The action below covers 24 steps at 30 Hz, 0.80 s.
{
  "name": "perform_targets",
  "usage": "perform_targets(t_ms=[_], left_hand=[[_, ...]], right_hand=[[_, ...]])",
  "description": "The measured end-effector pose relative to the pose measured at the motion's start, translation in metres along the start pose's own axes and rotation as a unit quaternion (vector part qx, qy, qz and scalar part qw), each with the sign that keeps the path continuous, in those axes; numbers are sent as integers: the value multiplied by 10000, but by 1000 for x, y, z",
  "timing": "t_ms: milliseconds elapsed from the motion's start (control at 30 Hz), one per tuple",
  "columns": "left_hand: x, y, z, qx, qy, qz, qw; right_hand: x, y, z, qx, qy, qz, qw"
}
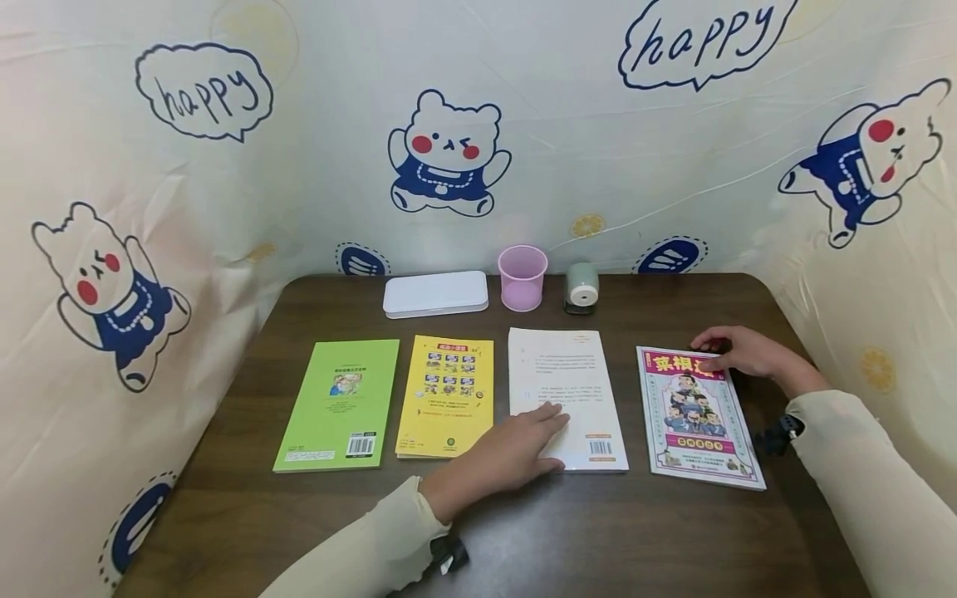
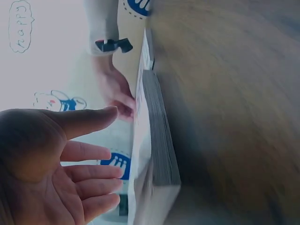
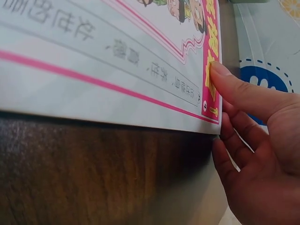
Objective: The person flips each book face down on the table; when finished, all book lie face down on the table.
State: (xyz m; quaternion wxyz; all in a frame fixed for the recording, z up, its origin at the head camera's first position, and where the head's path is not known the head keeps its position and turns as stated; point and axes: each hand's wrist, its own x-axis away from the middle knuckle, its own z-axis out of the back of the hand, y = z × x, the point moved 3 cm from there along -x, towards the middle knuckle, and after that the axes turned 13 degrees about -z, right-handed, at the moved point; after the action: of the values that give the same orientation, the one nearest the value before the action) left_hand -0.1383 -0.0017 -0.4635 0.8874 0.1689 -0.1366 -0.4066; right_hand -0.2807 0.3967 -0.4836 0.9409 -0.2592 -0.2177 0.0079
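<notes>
My left hand (image 1: pixel 516 448) lies flat, fingers straight and together, on the near left part of the white paperback book with a barcode (image 1: pixel 568 390), third in a row of four books on the dark wooden worktop (image 1: pixel 523 540); in the left wrist view the same hand (image 2: pixel 56 168) shows its open palm beside the book's page edge (image 2: pixel 159 136); my right hand (image 1: pixel 740 353) rests at the far right corner of the pink-bordered cartoon-cover magazine (image 1: pixel 699 419), the thumb (image 3: pixel 243 91) pressed on top of the cover (image 3: pixel 108 56) and the other fingers curled under its corner, so it pinches that corner; the magazine lies flat at the right end of the row, apart from the white book; left of the white book lie a yellow paperback book (image 1: pixel 446 397) and a green paperback book (image 1: pixel 340 405); along the far edge stand a flat white rectangular case (image 1: pixel 435 294), a pink plastic cup (image 1: pixel 522 277) and a small grey-green pencil sharpener (image 1: pixel 581 287); a cream curtain printed with bears (image 1: pixel 449 149) hangs behind.
</notes>
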Motion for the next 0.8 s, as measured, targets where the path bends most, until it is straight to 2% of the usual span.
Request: perform_targets(t_ms=[367, 600, 800], left_hand=[[-41, 32, -8, -240, -319, -412, 9984], [-74, 52, -24, -594, -619, -591, 9946], [-98, 61, -40, -963, -823, -675, 9896]], right_hand=[[-1, 6, -4, -168, -9, -206, 9996], [-1, 9, -4, -199, 3, -245, 9995], [-4, 10, -5, -246, -6, -214, 9995]])
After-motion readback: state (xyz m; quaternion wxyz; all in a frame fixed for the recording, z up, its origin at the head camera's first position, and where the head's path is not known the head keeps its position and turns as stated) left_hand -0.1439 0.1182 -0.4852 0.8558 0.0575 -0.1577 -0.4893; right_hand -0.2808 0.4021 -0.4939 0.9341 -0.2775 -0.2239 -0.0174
